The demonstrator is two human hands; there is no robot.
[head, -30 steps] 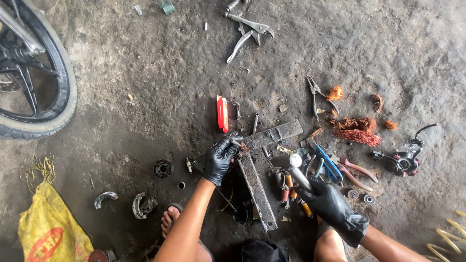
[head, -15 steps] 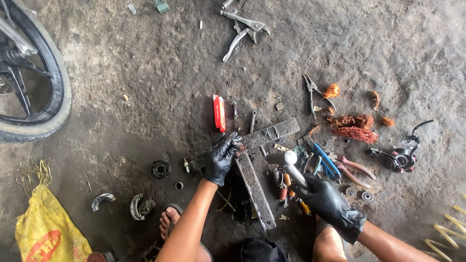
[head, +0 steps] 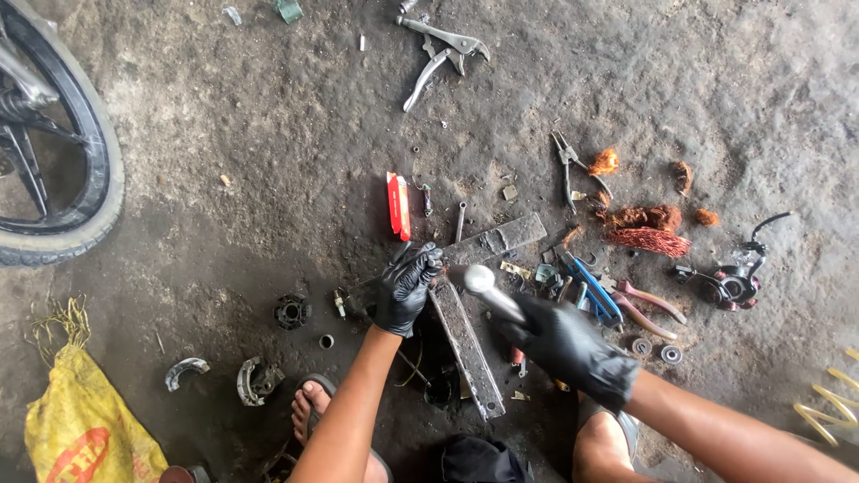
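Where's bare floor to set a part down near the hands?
Bare concrete floor between the black motorcycle tyre, the red flat tool and the silver locking pliers. Crowded right of the right hand: blue-handled pliers, copper wire bundle.

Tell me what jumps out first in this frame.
Dead centre, two black-gloved hands work over crossed flat metal bars on the dirty floor: the right hand grips a hammer, the left hand presses down at the bars' crossing. Right of them lie pliers and copper wire bundles; a motorcycle wheel fills the left edge.
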